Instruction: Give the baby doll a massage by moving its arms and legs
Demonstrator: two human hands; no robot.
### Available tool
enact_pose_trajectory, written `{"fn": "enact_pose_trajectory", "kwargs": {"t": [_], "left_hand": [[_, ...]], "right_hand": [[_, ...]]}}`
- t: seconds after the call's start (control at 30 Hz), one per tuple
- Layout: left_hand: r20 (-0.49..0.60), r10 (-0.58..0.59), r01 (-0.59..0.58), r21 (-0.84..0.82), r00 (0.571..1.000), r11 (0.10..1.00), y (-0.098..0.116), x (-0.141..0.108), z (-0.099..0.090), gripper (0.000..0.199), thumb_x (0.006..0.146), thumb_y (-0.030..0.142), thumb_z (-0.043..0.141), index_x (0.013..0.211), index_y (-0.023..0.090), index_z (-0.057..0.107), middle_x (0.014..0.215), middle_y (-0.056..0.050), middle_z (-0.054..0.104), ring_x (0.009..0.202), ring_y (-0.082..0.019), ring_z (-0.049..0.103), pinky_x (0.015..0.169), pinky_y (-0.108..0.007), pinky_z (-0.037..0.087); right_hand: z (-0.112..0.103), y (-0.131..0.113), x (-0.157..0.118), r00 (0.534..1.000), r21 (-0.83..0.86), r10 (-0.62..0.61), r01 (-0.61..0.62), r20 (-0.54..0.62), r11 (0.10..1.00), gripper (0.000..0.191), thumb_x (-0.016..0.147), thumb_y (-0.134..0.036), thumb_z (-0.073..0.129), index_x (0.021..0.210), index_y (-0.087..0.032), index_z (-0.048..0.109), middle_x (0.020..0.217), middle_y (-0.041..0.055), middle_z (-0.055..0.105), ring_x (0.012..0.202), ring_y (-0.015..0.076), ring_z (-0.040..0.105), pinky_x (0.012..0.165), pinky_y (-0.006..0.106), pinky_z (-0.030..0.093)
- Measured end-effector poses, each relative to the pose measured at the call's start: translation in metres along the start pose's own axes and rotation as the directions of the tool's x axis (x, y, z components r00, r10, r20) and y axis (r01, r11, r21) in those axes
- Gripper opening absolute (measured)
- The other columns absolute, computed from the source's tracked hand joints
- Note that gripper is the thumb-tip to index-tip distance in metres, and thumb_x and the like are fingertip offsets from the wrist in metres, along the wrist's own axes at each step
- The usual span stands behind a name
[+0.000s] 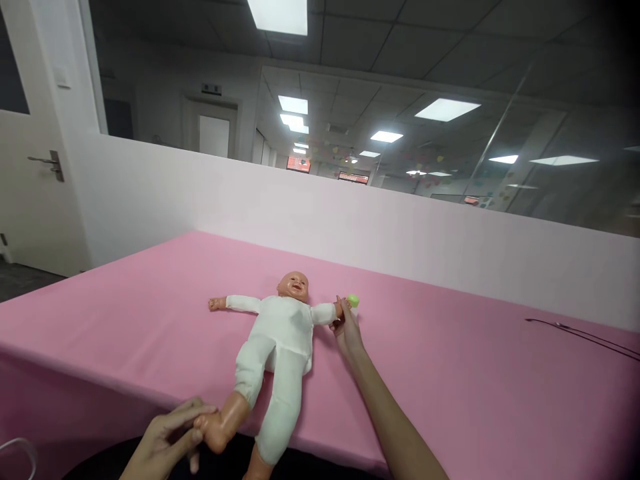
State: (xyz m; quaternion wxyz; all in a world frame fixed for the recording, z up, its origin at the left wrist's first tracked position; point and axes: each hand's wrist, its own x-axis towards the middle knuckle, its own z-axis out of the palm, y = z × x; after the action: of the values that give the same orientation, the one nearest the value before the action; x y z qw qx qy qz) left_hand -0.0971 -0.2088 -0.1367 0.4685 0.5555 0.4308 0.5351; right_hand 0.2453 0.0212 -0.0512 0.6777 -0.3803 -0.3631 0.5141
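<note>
A doll [280,333] lies on its back at the middle of the tabletop [450,373], head toward the far partition wall [400,233], legs reaching past the near edge. The left hand [167,443] sits at the near edge, closed around the doll's foot [213,430]. The right hand [347,330] rests on the tabletop to the right of the doll, touching the doll's outstretched hand, with a small ball [353,301] just behind its fingertips. A cable [585,333] lies far right on the tabletop, well apart from the doll. A door [30,167] stands at far left, behind the tabletop.
</note>
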Motion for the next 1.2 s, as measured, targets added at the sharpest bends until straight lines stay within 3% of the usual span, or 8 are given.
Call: {"fn": "enact_pose_trajectory", "kwargs": {"t": [0.17, 0.3, 0.47, 0.63, 0.77, 0.87, 1.0, 1.2], "left_hand": [[-0.217, -0.012, -0.013, -0.111, 0.976, 0.994, 0.038, 0.078, 0.027, 0.05, 0.076, 0.058, 0.081, 0.106, 0.019, 0.081, 0.105, -0.01, 0.072, 0.073, -0.02, 0.064, 0.058, -0.027, 0.054], [-0.219, -0.033, -0.021, -0.241, 0.975, 0.97, 0.053, 0.12, 0.043, 0.058, 0.073, 0.061, 0.081, 0.113, 0.018, 0.08, 0.124, -0.015, 0.071, 0.104, -0.03, 0.066, 0.068, -0.029, 0.057], [-0.258, -0.091, 0.05, -0.159, 0.962, 0.986, 0.036, 0.075, 0.013, 0.055, 0.071, 0.061, 0.083, 0.105, 0.019, 0.081, 0.105, -0.011, 0.075, 0.075, -0.021, 0.065, 0.058, -0.027, 0.053], [0.003, -0.082, 0.082, -0.011, 0.997, 0.997, -0.005, 0.002, -0.029, 0.046, 0.079, 0.064, 0.073, 0.093, 0.021, 0.083, 0.077, -0.007, 0.068, 0.059, -0.019, 0.057, 0.049, -0.028, 0.048], [-0.069, -0.081, 0.078, -0.037, 0.994, 0.996, -0.003, 0.003, -0.026, 0.047, 0.078, 0.064, 0.075, 0.095, 0.021, 0.083, 0.086, -0.008, 0.071, 0.057, -0.016, 0.056, 0.05, -0.027, 0.048], [-0.123, -0.064, 0.055, -0.076, 0.99, 0.996, 0.024, 0.041, -0.003, 0.048, 0.075, 0.061, 0.08, 0.097, 0.018, 0.083, 0.086, -0.007, 0.073, 0.054, -0.013, 0.055, 0.057, -0.029, 0.052], [-0.232, -0.051, 0.016, -0.148, 0.971, 0.989, 0.06, 0.106, 0.03, 0.06, 0.07, 0.063, 0.083, 0.11, 0.017, 0.081, 0.115, -0.014, 0.075, 0.094, -0.029, 0.069, 0.065, -0.03, 0.056], [-0.19, -0.08, 0.052, -0.148, 0.979, 0.988, 0.06, 0.112, 0.022, 0.06, 0.072, 0.063, 0.081, 0.113, 0.019, 0.08, 0.123, -0.014, 0.073, 0.106, -0.031, 0.068, 0.072, -0.029, 0.057]], "right_hand": [[0.012, 0.009, -0.024, 0.893, -0.363, 0.067, 0.111, 0.445, 0.925, 0.05, 0.077, -0.066, 0.078, 0.088, -0.018, 0.067, 0.066, -0.002, 0.061, 0.05, 0.0131, 0.055, 0.046, 0.027, 0.045], [0.01, 0.015, -0.021, 0.931, -0.35, 0.026, 0.111, 0.363, 0.93, 0.047, 0.081, -0.064, 0.075, 0.091, -0.019, 0.066, 0.065, -0.0027, 0.061, 0.05, 0.0131, 0.054, 0.046, 0.026, 0.044], [-0.005, 0.01, 0.002, 0.995, -0.009, 0.017, -0.018, -0.094, 1.0, 0.038, 0.074, -0.052, 0.081, 0.083, -0.023, 0.058, 0.063, -0.0054, 0.058, 0.053, 0.0118, 0.053, 0.048, 0.023, 0.046], [-0.012, 0.003, 0.011, 0.986, 0.043, 0.047, -0.041, -0.157, 0.998, 0.034, 0.074, -0.047, 0.08, 0.08, -0.024, 0.056, 0.061, -0.0051, 0.057, 0.051, 0.0114, 0.051, 0.045, 0.023, 0.044], [0.003, 0.001, -0.001, 1.0, -0.004, -0.006, 0.006, 0.018, 1.0, 0.047, 0.07, -0.058, 0.084, 0.093, -0.024, 0.062, 0.062, -0.0063, 0.056, 0.049, 0.0115, 0.05, 0.041, 0.023, 0.04], [0.012, 0.004, -0.018, 0.952, -0.236, 0.029, 0.046, 0.304, 0.971, 0.053, 0.076, -0.068, 0.077, 0.096, -0.02, 0.064, 0.061, -0.005, 0.057, 0.046, 0.0124, 0.052, 0.041, 0.025, 0.042], [0.015, 0.01, -0.03, 0.87, -0.382, 0.076, 0.134, 0.488, 0.914, 0.047, 0.082, -0.064, 0.074, 0.091, -0.019, 0.064, 0.065, -0.0031, 0.061, 0.049, 0.0136, 0.057, 0.047, 0.027, 0.048], [0.003, 0.011, -0.007, 0.999, -0.052, 0.035, -0.036, -0.009, 0.998, 0.038, 0.076, -0.054, 0.081, 0.083, -0.022, 0.061, 0.06, -0.0051, 0.059, 0.05, 0.0118, 0.053, 0.046, 0.023, 0.045]]}}
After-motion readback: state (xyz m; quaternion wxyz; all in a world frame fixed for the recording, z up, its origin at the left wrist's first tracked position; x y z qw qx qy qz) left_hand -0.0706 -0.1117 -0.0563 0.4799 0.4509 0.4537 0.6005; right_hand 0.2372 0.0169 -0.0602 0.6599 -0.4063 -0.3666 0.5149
